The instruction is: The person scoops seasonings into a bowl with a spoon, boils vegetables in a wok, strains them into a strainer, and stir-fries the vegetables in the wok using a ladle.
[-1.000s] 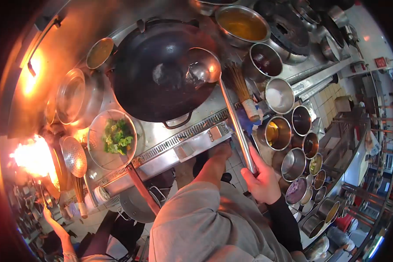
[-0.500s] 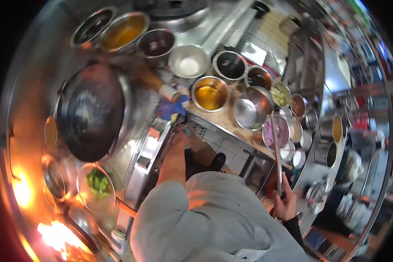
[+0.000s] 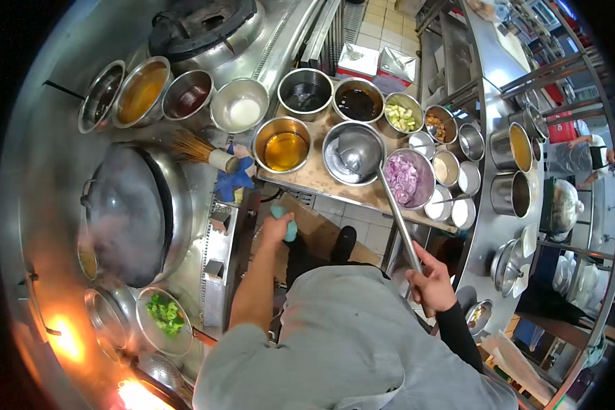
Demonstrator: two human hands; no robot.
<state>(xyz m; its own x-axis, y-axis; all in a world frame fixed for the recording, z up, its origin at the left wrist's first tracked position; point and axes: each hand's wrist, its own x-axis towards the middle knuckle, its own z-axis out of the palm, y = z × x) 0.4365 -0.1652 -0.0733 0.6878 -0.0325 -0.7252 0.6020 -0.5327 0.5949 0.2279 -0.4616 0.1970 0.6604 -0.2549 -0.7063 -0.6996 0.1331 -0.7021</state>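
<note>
Seen from above: along the left, a steel stove (image 3: 193, 270). On it, a large dark wok (image 3: 126, 212), with pale steam or smoke over it. Beside the stove, a wooden surface (image 3: 317, 182) crowded with bowls and pots.

Reaching across that surface on a slant, a long metal ladle (image 3: 402, 219), head inside a steel bowl (image 3: 335, 171); cannot tell whether touching the bottom. Near the wok, at lower left, a long-handled dish (image 3: 186, 339) with green vegetables (image 3: 164, 316) in it.

Just to the left of the steel bowl, a pot of amber liquid (image 3: 283, 149); just to the right, a bowl of chopped purple onion (image 3: 403, 179). Behind, two pots of dark liquid (image 3: 305, 94) and, to the right of those, a pot of pale green pieces (image 3: 401, 115). Between wok and amber liquid, a bristle brush (image 3: 198, 149), lying on its side.

Right grip (image 3: 432, 281) clenched around the far end of the ladle's handle, out past the surface's edge. Left grip (image 3: 278, 227) lower than the surface, near the stove's front, closed on a small teal item (image 3: 291, 231), too unclear to name. Above that, by the brush handle, a crumpled blue cloth (image 3: 232, 181).
</note>
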